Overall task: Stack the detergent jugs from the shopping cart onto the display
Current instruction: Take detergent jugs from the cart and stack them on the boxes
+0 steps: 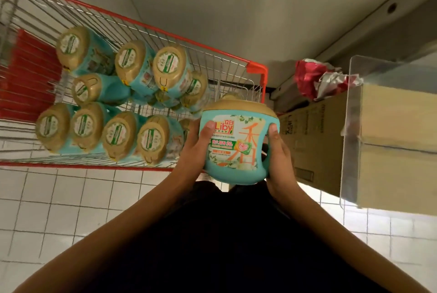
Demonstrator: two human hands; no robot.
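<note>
I hold a teal detergent jug [237,143] with a tan lid and a Liby label in front of me, upright, between both hands. My left hand [197,145] grips its left side, thumb across the label. My right hand [279,158] grips its right side by the handle. To the left stands the red-rimmed wire shopping cart [256,68], and several more teal jugs [132,65] with tan lids lie inside it. On the right is the display [397,132], a pale shelf block behind a clear acrylic panel [352,127].
A brown cardboard box [314,141] sits between the cart and the display, with crumpled red and white wrapping [324,80] on top. White tiled floor [71,198] lies below the cart. My dark clothing fills the lower middle.
</note>
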